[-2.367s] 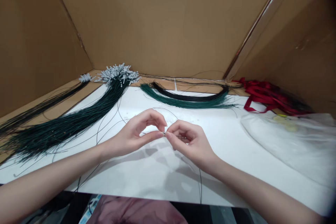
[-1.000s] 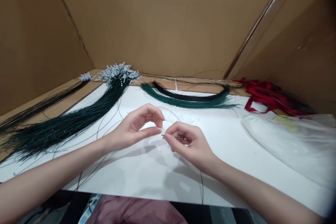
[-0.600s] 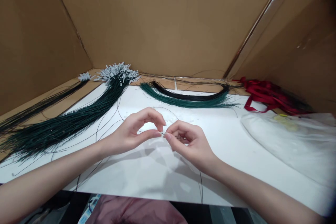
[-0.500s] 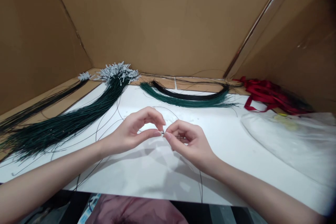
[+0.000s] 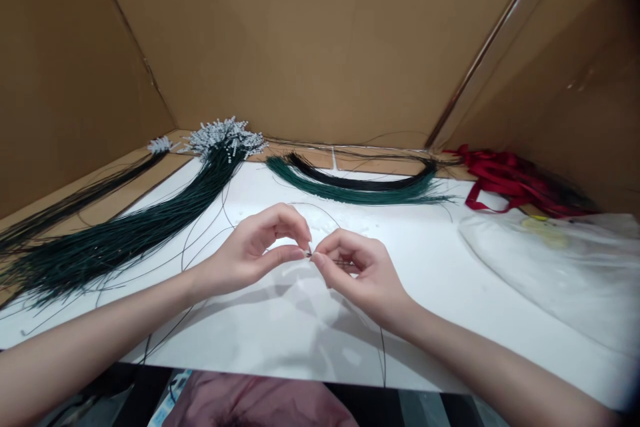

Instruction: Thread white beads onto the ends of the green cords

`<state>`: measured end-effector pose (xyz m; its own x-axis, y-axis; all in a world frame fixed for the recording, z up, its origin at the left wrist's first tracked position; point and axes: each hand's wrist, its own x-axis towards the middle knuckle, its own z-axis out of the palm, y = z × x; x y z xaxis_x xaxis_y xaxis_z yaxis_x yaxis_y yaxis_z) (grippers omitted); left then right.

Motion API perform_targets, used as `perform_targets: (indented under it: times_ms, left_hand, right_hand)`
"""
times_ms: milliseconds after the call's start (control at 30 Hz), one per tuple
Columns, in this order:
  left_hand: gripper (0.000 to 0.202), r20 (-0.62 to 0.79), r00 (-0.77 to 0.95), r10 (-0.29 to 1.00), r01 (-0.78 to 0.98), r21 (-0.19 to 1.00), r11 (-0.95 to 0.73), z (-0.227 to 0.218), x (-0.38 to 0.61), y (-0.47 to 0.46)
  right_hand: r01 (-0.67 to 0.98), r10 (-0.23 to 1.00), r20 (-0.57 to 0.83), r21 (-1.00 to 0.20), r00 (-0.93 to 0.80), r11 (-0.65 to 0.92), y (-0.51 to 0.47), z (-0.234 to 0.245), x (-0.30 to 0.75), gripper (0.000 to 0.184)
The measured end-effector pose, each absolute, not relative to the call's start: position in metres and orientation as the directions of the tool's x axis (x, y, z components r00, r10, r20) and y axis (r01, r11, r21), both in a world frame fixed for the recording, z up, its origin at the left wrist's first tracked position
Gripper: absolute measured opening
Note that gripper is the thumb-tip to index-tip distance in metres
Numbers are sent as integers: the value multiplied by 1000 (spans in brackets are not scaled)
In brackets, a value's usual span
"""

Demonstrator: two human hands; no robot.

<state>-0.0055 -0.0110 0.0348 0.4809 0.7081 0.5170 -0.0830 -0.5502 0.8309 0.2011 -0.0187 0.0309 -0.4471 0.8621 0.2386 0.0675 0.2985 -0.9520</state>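
Over the middle of the white board [image 5: 240,340], my left hand [image 5: 265,243] and my right hand [image 5: 357,270] meet fingertip to fingertip. Thumb and fingers of the right hand are closed on a thin dark wire [image 5: 383,353], which runs back through that hand and hangs down past the board's front edge. The left thumb and fingertips pinch at the wire's end, where a tiny pale bit, maybe a bead, shows; it is too small to make out. Small white pieces [image 5: 330,221] lie scattered on the board just behind the hands.
On the left lies a thick bundle of dark green wires [image 5: 165,213] with white beaded tips [image 5: 225,137]. A smaller bundle [image 5: 100,190] lies beside it. Green and black wires [image 5: 360,190] curve behind the hands. Red ribbon [image 5: 510,177] and a clear plastic bag [image 5: 555,273] are right. Cardboard walls [image 5: 310,47] enclose the board.
The left fingertips have shifted very slightly to the left, and a little more of the dark wire shows between the hands. Everything else stays as it was.
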Motion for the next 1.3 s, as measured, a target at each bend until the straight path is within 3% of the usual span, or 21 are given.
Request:
perform_targets:
  times_ms: [1033, 1300]
  left_hand:
    - [14, 549, 466, 694, -138, 820, -556, 27, 0, -7]
    - [14, 495, 484, 722, -154, 860, -487, 27, -2, -3]
  right_hand:
    - [34, 880, 198, -971, -432, 235, -20, 29, 198, 16]
    - [31, 873, 179, -976, -454, 217, -20, 27, 198, 16]
